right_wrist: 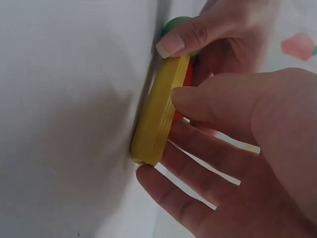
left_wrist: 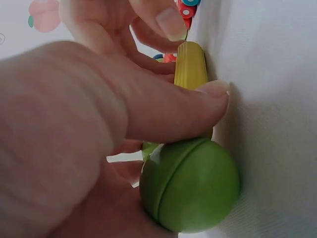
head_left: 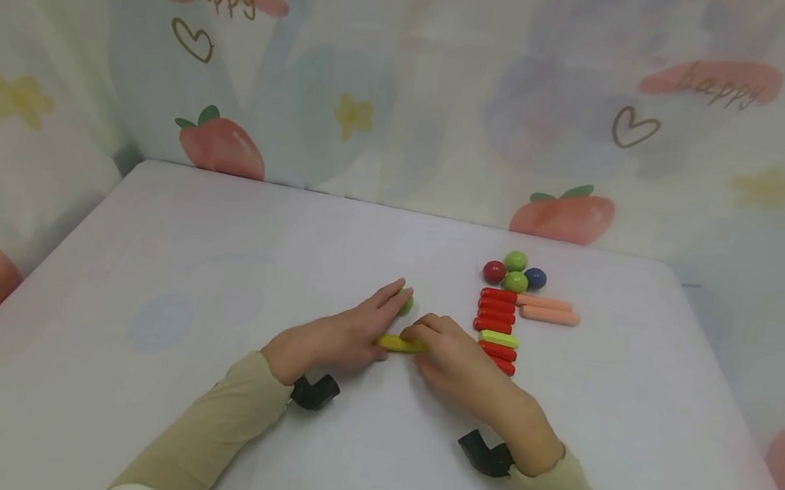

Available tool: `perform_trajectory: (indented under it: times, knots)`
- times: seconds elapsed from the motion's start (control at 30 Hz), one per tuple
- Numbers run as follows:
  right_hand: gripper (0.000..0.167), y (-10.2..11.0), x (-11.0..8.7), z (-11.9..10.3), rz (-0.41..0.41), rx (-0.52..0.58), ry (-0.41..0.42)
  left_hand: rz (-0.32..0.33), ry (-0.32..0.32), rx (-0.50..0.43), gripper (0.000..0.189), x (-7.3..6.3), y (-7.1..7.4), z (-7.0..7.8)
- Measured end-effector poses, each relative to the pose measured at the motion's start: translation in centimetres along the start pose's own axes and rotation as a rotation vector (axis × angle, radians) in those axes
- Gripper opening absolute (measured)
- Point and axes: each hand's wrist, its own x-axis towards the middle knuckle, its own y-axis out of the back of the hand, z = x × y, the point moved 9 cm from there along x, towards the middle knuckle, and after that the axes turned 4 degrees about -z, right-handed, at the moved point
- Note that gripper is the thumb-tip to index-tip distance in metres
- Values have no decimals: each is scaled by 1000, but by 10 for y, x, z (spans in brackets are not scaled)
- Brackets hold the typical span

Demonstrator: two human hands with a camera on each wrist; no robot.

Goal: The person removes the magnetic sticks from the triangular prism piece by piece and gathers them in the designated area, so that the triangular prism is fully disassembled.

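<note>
A yellow ribbed stick (head_left: 398, 343) lies on the white table between both hands. My right hand (head_left: 462, 364) holds its right part, the thumb on the near side and the fingers behind and at its end. At the other end, my left hand (head_left: 349, 338) pinches it with the thumb over its near face. Against that end, in the left wrist view, sits a green ball (left_wrist: 193, 186) beside the left thumb; the head view hides it. Another green ball (head_left: 407, 305) shows beyond the stick by the left fingertips. Something red (right_wrist: 188, 74) shows partly behind the stick.
Right of the hands, red sticks (head_left: 497, 305) lie in a column with one lime stick (head_left: 499, 338) among them. Two peach sticks (head_left: 550, 315) adjoin them. Above are a red ball (head_left: 494, 272), green balls (head_left: 516, 261) and a blue ball (head_left: 536, 278). A printed cloth (head_left: 410, 122) hangs behind.
</note>
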Motion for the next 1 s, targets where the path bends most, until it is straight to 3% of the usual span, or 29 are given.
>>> perform_trajectory:
  times: [0.2,0.47,0.77,1.0]
  knots:
    - [29,-9,4,-3,-6,-32,2,-27,-3,-19,88,-1,-3,1]
    - [31,-11,3,-2,-32,-49,-33,-14,31,56,91,-2,3,4]
    - [32,-6,2,2,-23,-54,-58,-31,-2,133,76,-11,10,13]
    - [32,-6,2,5,-27,-35,-58,-44,-9,183,67,-12,4,16]
